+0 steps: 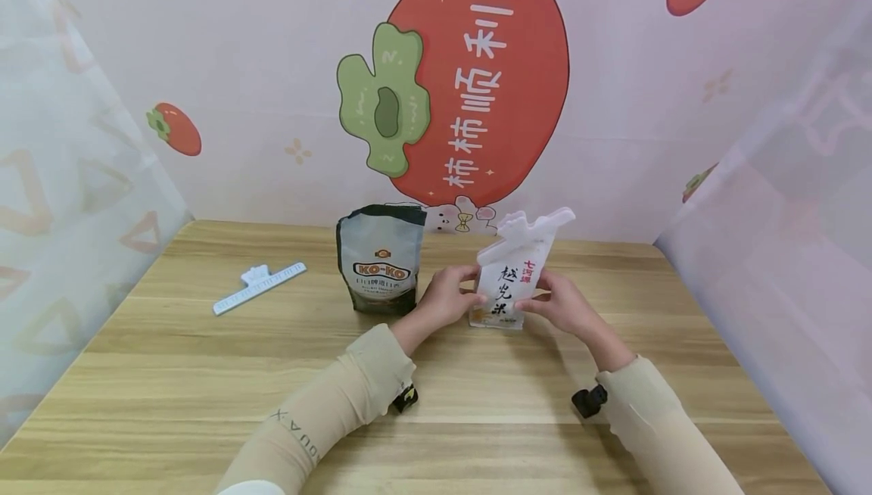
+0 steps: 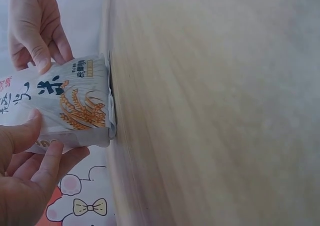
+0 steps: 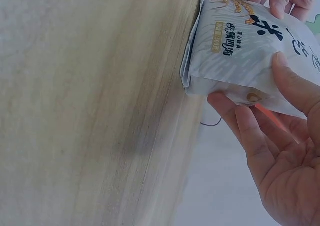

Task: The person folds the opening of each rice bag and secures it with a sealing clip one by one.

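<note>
Left hand [image 1: 446, 300] and right hand [image 1: 565, 302] hold white bag [image 1: 506, 283] from opposite sides.
Nearest I see beige sleeves [image 1: 327, 404] reaching over wood-grain surface [image 1: 490, 434], a black device [image 1: 590, 401] by each cuff. Left grip: part-closed on the bag, thumb on its front, fingers round the side. Right grip: same, other side. White bag is base down at the surface, printed front facing the person, top tipped right; white clip [image 1: 523, 227] across its top. Left of it, apart: grey-and-dark KO-KO bag [image 1: 381, 241], upright. Light blue clip [image 1: 259, 287] lies farther left, well apart. Behind everything, pale backdrop [image 1: 613, 139] with red fruit print.
</note>
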Action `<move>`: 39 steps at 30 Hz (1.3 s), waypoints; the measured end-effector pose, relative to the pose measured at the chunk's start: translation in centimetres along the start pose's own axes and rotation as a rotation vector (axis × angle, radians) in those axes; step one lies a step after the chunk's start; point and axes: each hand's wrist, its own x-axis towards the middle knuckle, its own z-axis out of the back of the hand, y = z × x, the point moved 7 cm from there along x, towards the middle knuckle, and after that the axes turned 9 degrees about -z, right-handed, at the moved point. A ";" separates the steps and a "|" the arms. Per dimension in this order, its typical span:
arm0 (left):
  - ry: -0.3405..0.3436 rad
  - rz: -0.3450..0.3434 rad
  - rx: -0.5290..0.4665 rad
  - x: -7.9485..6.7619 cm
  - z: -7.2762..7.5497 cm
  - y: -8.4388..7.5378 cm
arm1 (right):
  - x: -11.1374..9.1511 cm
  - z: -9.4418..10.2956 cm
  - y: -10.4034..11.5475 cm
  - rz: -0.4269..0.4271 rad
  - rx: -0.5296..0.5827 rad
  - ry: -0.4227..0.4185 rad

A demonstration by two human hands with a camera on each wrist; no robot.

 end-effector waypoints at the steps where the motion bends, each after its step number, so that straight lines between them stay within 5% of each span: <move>1: 0.001 0.005 0.002 0.0 0.0 0.0 | 0.0 0.0 0.0 -0.005 0.003 0.002; 39: 0.093 0.052 -0.070 -1.7 -0.1 1.9 | -2.6 0.4 -0.9 -0.070 0.074 -0.030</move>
